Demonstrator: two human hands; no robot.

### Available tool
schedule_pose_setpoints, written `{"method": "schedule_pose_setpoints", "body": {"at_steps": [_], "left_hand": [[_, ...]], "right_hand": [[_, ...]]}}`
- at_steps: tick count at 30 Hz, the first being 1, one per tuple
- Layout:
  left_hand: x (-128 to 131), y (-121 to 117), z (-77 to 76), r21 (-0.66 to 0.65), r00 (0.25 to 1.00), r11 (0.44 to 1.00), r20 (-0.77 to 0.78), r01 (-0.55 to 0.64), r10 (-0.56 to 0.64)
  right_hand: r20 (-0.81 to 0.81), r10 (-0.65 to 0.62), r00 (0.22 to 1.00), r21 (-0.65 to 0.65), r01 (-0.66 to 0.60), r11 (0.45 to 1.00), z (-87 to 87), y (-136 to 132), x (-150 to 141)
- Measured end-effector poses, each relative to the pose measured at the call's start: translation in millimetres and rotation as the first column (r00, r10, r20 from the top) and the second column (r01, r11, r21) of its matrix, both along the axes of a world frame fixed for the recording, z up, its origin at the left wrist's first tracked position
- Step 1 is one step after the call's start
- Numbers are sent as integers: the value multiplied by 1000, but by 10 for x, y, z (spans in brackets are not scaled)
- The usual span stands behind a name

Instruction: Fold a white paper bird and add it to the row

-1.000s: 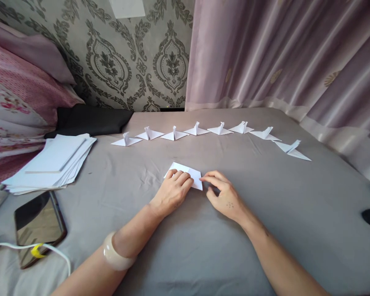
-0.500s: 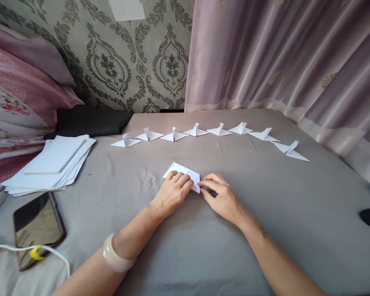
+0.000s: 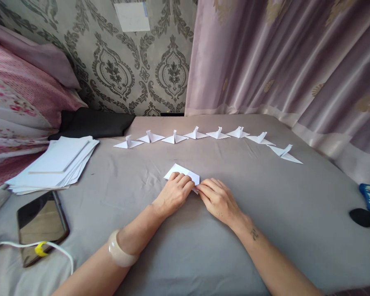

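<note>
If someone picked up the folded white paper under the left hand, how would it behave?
The folded white paper would probably feel light, since it looks thin. Its straight creased edges suggest some stiffness. Lying flat, it would likely slide rather than roll if pushed.

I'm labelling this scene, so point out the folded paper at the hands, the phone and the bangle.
Folded paper (image 3: pixel 176 168): head view, on its far part, beyond the fingers.
Phone (image 3: pixel 42 224): head view, middle of its screen.
Bangle (image 3: pixel 119 251): head view, on its band.
</note>
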State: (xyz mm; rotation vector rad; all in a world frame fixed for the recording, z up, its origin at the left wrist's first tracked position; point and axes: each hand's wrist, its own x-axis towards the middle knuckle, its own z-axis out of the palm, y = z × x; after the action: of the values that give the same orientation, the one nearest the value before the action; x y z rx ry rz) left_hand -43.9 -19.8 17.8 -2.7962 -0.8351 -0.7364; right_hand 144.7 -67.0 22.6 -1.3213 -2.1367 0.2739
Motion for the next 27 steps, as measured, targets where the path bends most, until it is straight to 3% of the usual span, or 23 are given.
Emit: {"method": "schedule_pose_setpoints", "body": {"at_steps": [5,8,12,18,23,27], "left_hand": [[6,-72,48,77,986,993,146,-95,83],[3,-87,60,89,991,994,126,-59,48],[-13,-25,-5,-9,999,1000,38,-23,23],[-50,72,-173,-125,987,992,162,9,12],[-15,97,-108,-211,999,977,37,-19,28],[74,171,-18,-164,992,984,-110,-74,57]], "right_hand": [[-299,-153,942,-100,129,987,0,78,43],[-373,-232,898,-171,179,969,22,201,117],[-444,-278,852,-291,156,944,47,406,199],[-516,-329,791,-375,137,917,7,722,225],[-523,-410,748,-411,200,890,-43,945,145],[-481,-441,758,-395,262,881,-60,909,72]]}}
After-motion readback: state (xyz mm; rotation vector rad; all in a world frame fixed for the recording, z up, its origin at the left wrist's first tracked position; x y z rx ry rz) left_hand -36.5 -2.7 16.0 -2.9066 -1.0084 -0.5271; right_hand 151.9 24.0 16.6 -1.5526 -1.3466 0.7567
